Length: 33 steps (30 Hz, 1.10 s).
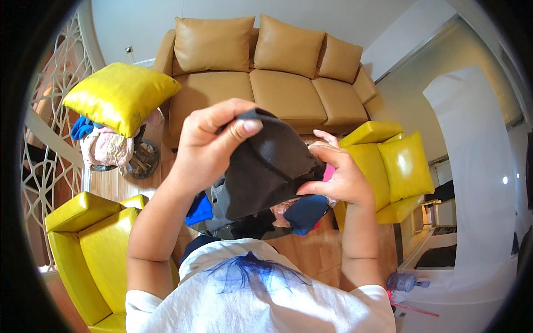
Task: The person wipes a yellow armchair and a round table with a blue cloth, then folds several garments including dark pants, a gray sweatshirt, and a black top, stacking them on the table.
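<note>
A dark garment [270, 166] is stretched between my hands, raised in front of my chest. My left hand [216, 141] pinches its upper left edge, thumb on top. On the other side, my right hand [337, 170] grips its right edge between thumb and fingers. Beneath it, several clothes cover a low dark table [275, 234], which is mostly hidden. Among them I see a bright blue cloth [199, 209], a grey cloth [216, 218], a black cloth [252, 226] and a navy cloth [306, 212]. A bit of pink fabric [329, 171] shows behind my right hand.
A tan leather sofa [287, 98] stands beyond the table. Yellow armchairs [104, 254] flank me left and right. A yellow cushion [120, 95] rests on a pile of clothes [109, 147] at the left. A large water bottle [402, 282] lies at the lower right.
</note>
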Available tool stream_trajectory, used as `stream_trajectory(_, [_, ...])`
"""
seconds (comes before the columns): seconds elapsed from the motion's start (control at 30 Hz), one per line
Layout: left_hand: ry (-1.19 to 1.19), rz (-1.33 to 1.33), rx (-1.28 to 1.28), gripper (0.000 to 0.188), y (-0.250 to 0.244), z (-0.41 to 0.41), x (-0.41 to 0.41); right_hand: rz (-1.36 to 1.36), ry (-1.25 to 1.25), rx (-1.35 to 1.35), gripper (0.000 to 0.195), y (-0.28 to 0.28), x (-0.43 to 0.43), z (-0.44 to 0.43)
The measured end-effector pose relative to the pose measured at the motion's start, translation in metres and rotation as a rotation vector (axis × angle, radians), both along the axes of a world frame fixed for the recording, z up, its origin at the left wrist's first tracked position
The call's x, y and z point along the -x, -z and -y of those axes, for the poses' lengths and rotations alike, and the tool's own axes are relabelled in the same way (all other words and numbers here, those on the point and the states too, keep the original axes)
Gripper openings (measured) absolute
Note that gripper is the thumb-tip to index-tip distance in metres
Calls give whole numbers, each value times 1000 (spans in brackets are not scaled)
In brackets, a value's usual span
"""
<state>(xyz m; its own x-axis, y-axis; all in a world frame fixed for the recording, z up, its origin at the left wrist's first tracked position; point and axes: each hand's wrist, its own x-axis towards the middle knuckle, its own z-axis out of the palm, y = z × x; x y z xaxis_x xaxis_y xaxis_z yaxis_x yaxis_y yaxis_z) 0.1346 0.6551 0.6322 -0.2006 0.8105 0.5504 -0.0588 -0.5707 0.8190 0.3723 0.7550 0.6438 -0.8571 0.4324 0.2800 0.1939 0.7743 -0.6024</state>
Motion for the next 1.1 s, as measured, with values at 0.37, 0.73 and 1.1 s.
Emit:
stream_trajectory(0.37, [131,472,62,13,22,1,32,-385,34,558,27,-35,-13,35])
stream_trajectory(0.73, [58,-176,-4,54,16,3,15,-631,74,700,36,-41,-7,44])
stream_trajectory(1.1, [188,-794,-288,49,-5,-17,-13,-574,-110,674,22,-41,-16,48])
